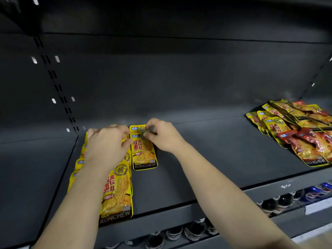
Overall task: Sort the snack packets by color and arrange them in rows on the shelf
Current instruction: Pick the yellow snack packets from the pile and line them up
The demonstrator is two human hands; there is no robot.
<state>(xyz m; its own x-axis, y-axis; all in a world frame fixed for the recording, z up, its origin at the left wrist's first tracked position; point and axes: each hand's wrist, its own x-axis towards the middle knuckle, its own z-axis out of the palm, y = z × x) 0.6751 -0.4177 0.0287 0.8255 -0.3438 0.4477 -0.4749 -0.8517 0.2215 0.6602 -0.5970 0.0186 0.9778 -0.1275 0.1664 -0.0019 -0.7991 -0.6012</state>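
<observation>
Right hand is pinching the top seal of a yellow packet, thumb and forefinger clamped on it. Left hand is lying over the left row of yellow packets, fingers curling toward that same packet's top-left corner; whether they are actually gripping it, I can't tell. The packet is lying flat, label up, on the shelf, just beside the left row and overlapping the rear packet behind it, so I'm starting a second yellow row. The mixed pile of yellow and red packets is sitting well apart at far right.

To do this well, I'm judging: slide it, don't lift. Keep its left edge parallel to the left row without riding onto it. Match the overlap step the left row is using. Watch my left forearm, since it could be dragging the front packets askew.
</observation>
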